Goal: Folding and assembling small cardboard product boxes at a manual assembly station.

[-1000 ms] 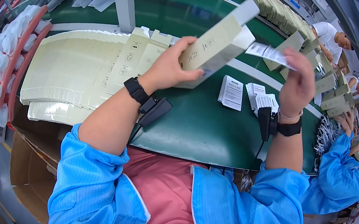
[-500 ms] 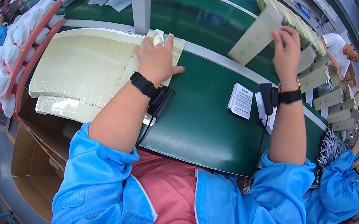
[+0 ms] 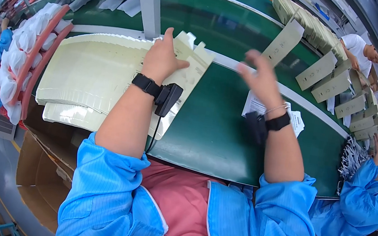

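Spreading a bare left hand (image 3: 161,61) over a flat cream cardboard carton (image 3: 197,62), a bare right hand (image 3: 262,77) lifted clear

The left hand lies on the carton with forefinger and thumb wide apart, the forefinger pointing toward the far edge of the green, smooth-topped table (image 3: 211,136). Whether its other fingers hook an edge, I cannot tell. The carton sits at a slant against the right end of a fanned stack of flat, glossy cream cartons (image 3: 90,68), its tabbed end by the tall grey metal post (image 3: 148,0).

The right hand is blurred, its fingers loosely open, and nothing shows in its grasp. It hangs above the table's far right part, near a white printed leaflet stack (image 3: 249,105) partly hidden behind its wrist; a second, loose white leaflet pile (image 3: 296,121) lies to the right of that wrist.

Beyond the right hand, an upright, folded-up cream box (image 3: 285,43) stands on the green conveyor belt (image 3: 214,20), with a row of similar cream boxes (image 3: 333,86) running rightward. At the far right, a co-worker's blue sleeve (image 3: 355,206) reaches toward that row.
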Action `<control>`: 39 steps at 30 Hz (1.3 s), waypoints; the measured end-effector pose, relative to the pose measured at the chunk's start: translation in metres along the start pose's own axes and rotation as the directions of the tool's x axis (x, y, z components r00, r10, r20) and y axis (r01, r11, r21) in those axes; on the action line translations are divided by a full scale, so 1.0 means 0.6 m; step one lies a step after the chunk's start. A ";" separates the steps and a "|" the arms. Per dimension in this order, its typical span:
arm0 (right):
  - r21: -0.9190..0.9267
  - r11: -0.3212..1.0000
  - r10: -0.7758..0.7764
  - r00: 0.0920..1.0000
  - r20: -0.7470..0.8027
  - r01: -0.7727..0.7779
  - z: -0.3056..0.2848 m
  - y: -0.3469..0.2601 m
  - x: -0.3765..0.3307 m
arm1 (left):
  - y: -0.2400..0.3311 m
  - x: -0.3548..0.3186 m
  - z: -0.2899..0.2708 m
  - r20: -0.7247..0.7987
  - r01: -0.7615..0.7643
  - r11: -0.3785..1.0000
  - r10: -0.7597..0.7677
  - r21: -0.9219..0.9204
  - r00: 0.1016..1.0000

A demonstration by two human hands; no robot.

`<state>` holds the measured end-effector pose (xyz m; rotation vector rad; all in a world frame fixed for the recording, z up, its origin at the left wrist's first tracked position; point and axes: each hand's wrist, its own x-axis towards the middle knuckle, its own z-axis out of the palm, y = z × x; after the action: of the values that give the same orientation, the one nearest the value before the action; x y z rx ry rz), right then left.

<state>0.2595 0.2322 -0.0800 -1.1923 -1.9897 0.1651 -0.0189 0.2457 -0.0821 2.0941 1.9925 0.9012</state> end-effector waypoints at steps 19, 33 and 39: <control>0.398 0.863 -0.321 0.946 -0.043 0.311 0.028 -0.147 -0.007 | 0.089 -0.054 -0.038 -0.498 -0.551 0.428 0.240 -0.716 0.834; 0.903 0.376 -0.026 0.976 -0.215 0.209 0.027 -0.173 -0.019 | 0.094 -0.041 0.033 -0.758 -0.920 0.314 0.534 -0.234 0.375; 0.953 0.115 -0.226 0.941 -0.251 0.282 0.018 -0.164 -0.012 | 0.099 -0.050 0.035 -0.709 -0.881 0.306 0.523 -0.361 0.472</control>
<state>0.1859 0.1755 -0.0445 0.0828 -1.4124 1.0912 0.0443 0.2164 -0.0814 2.3077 0.2974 2.0792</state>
